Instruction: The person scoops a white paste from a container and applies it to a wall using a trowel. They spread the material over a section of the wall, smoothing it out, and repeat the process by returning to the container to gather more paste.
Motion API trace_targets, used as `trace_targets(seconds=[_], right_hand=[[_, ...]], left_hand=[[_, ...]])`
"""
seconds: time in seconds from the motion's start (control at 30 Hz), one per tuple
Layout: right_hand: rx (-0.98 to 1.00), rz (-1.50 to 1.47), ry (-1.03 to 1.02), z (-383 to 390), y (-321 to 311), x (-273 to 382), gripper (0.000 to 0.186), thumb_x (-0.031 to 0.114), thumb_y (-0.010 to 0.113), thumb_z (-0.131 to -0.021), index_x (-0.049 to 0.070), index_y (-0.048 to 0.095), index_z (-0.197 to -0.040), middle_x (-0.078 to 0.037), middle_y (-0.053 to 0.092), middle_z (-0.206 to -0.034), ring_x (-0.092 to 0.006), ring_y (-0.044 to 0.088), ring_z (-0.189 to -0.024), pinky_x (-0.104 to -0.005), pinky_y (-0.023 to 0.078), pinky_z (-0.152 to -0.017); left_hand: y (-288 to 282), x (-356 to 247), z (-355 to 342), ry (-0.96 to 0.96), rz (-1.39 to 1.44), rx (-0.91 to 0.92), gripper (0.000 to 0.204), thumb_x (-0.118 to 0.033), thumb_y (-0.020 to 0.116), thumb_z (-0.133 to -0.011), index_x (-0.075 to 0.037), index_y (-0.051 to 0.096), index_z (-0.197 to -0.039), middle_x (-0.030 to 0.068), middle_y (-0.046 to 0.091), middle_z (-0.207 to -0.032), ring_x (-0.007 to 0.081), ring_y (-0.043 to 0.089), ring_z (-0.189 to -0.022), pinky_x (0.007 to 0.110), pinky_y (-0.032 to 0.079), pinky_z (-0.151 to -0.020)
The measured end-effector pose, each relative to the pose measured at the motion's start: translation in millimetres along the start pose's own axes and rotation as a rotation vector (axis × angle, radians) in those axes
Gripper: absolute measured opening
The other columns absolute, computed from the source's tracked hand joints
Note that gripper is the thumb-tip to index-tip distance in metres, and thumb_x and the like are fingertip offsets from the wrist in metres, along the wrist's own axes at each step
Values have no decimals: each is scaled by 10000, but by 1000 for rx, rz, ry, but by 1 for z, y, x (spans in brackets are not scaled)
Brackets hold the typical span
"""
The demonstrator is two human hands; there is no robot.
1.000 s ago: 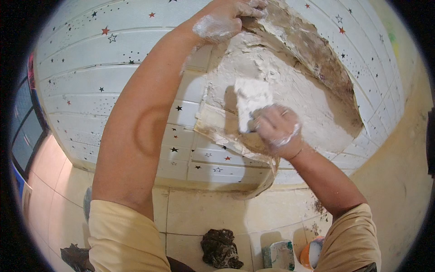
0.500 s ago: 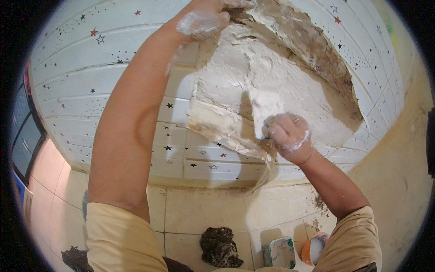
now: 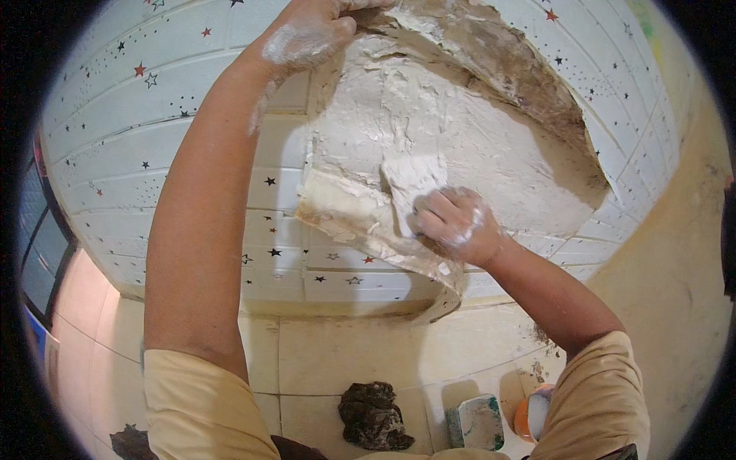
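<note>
At the top, my left hand (image 3: 322, 34), smeared white, grips the loose edge of a peeled, star-patterned wall panel (image 3: 537, 84) with a brown, crumbly back. Beneath it lies a rough patch of wet white filler (image 3: 506, 153). My right hand (image 3: 456, 218) is closed on a flat spreader (image 3: 406, 180) coated in white filler, which rests against the lower middle of the patch. Below the spreader, a torn cream strip (image 3: 345, 207) hangs and curls toward the floor. The spreader's handle is mostly hidden by my fingers.
Star-patterned panels (image 3: 100, 146) surround the patch. On the tiled floor (image 3: 322, 345) are a crumpled dark bag (image 3: 374, 414), a rectangular white-and-green tub (image 3: 475, 422) and an orange container (image 3: 527, 414) partly behind my right arm. A dark-framed glazed opening (image 3: 42, 238) stands at the far left.
My right hand and spreader moved down the patch, then slightly left. My left hand still holds the panel edge, appearing further left as the whole view has shifted a little.
</note>
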State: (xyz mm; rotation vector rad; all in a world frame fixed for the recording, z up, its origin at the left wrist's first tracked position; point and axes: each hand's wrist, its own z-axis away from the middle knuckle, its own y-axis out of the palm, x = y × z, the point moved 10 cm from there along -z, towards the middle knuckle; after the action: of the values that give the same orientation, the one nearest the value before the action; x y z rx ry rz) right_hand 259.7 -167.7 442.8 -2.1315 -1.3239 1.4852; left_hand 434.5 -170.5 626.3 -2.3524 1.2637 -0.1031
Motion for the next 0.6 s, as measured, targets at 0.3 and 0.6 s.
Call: trace_targets(seconds=[0.3, 0.6], right_hand=[[-165, 222, 94, -42, -32, -39, 140, 203, 619, -700, 169, 540, -811, -24, 505, -744, -209, 560, -629, -359, 456, -481], [62, -140, 239, -24, -21, -1, 208, 149, 659, -698, 115, 579, -887, -74, 565, -840, -287, 599, -748, -397, 494, -611]], left_hand=[[4, 6, 4, -2, 215, -34, 652, 190, 290, -634, 71, 543, -1223, 196, 373, -1418, 275, 418, -1278, 318, 381, -1061], [-8, -8, 3, 318, -326, -97, 629, 122, 413, -588, 25, 585, -1185, 223, 517, -1306, 346, 464, -1236, 346, 348, -1061]])
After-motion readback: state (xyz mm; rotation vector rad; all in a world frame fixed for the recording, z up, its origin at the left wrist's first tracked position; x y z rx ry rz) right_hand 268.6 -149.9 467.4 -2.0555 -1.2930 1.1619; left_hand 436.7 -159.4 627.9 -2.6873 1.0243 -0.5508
